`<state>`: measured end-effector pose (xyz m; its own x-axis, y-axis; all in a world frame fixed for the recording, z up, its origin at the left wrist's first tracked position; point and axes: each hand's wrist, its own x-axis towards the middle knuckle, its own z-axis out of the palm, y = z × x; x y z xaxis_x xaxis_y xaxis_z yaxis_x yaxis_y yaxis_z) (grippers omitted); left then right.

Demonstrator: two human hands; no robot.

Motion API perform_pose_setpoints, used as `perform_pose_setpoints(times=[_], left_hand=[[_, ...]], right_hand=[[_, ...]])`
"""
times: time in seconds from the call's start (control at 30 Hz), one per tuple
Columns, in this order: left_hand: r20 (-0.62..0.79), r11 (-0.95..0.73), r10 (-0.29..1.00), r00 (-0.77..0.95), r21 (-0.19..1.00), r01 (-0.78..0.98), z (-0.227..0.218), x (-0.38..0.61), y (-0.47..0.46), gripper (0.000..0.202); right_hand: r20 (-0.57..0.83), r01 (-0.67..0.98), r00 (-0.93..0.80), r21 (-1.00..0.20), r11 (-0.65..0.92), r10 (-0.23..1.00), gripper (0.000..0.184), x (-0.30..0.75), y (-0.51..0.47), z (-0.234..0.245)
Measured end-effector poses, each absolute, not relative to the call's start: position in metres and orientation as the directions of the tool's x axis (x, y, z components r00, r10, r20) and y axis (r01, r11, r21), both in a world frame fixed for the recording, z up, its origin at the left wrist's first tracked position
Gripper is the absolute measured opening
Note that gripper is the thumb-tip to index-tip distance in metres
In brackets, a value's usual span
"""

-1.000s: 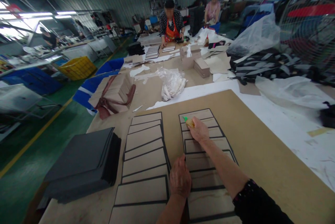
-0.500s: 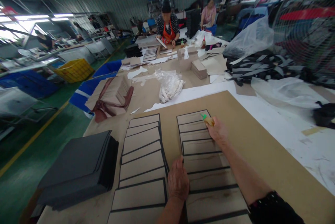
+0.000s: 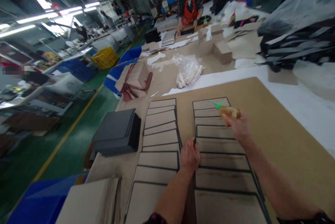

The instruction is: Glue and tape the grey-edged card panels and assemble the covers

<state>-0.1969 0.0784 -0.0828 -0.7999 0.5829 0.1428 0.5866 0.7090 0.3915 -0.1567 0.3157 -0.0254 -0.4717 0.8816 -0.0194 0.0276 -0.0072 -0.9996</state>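
My right hand [image 3: 240, 126] is wrapped round a glue bottle [image 3: 229, 111] with amber contents and a green nozzle. Its tip points left, over the far end of the right-hand row of beige boards with dark borders [image 3: 222, 161]; brown streaks mark several of these overlapping boards. At the left edge of that row, my left hand [image 3: 190, 155] has its fingers curled in against the boards; what they pinch, if anything, is hidden. Just left of it runs a second overlapping row of dark-bordered boards [image 3: 159, 138], without visible streaks.
Left of the rows are a stack of dark sheets [image 3: 115, 126] and a beige board stack [image 3: 86, 199]. Farther off lie a tied board bundle [image 3: 137, 77] and a plastic bag [image 3: 187, 68]. A co-worker in an orange apron [image 3: 190, 13] works at the table's far end.
The view has swung left and down. My left hand has gone from lying flat to curled fingers. More of the glue bottle shows in my right hand, its nozzle now pointing left.
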Motion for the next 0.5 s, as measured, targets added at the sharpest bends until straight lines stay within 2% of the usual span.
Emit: perform_pose_setpoints(times=[0.07, 0.23, 0.37, 0.43, 0.5], left_hand=[[-0.003, 0.71, 0.58, -0.815, 0.493, 0.503, -0.073, -0.197, 0.085, 0.033], [-0.08, 0.739, 0.528, -0.846, 0.535, 0.411, -0.05, -0.201, 0.102, 0.038], [0.026, 0.619, 0.6, -0.799, 0.617, 0.485, -0.014, -0.179, 0.051, 0.038], [0.136, 0.499, 0.669, -0.73, 0.646, 0.578, -0.001, -0.16, -0.01, 0.042], [0.161, 0.471, 0.701, -0.695, 0.627, 0.621, 0.002, -0.141, -0.085, 0.043]], right_hand=[[-0.079, -0.001, -0.473, -0.996, -0.09, 0.877, 0.04, -0.127, 0.295, -0.01], [-0.145, -0.016, -0.407, -0.986, -0.165, 0.902, 0.04, -0.04, 0.231, 0.019], [-0.169, 0.062, -0.262, -0.986, -0.158, 0.95, 0.049, 0.007, 0.158, 0.034], [-0.177, 0.084, -0.274, -0.984, -0.16, 0.945, 0.054, 0.018, 0.115, 0.039], [-0.185, 0.097, -0.339, -0.982, -0.161, 0.923, 0.054, 0.023, 0.071, 0.039]])
